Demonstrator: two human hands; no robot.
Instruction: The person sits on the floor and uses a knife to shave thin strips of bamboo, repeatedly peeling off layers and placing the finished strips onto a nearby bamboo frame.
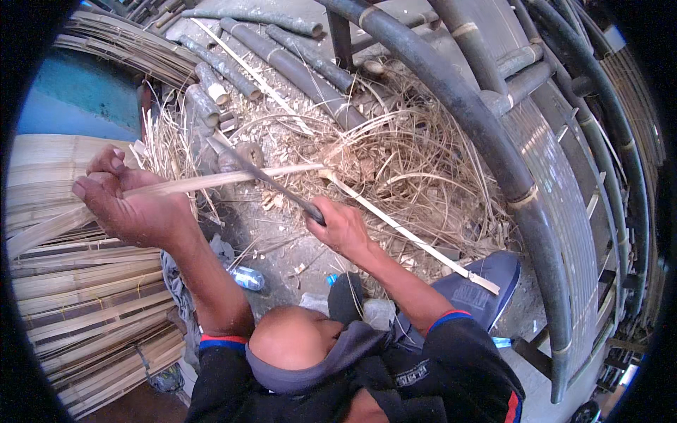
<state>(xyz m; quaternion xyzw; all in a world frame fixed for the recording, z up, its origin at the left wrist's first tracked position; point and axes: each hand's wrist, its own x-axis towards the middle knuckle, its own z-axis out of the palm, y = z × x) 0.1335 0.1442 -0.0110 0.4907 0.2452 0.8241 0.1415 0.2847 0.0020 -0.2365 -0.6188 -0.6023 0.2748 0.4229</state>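
Note:
My left hand (130, 204) is raised at the left, closed around a long pale bamboo strip (233, 178) that runs right toward the middle. My right hand (342, 227) grips the handle of a dark long-bladed knife (264, 176). The blade slants up and left and crosses the strip near its middle. A second thin bamboo strip (409, 236) runs from the first strip's right end down past my right hand toward the blue shoe. My bent knee (289, 338) shows below both hands.
Stacks of split bamboo slats (77, 296) lie at the left. Dry shavings (416, 162) cover the ground ahead. Dark bamboo poles (296, 70) lie behind them, and a curved dark bamboo frame (508, 169) rises at the right. A blue shoe (486, 282) sits by my right arm.

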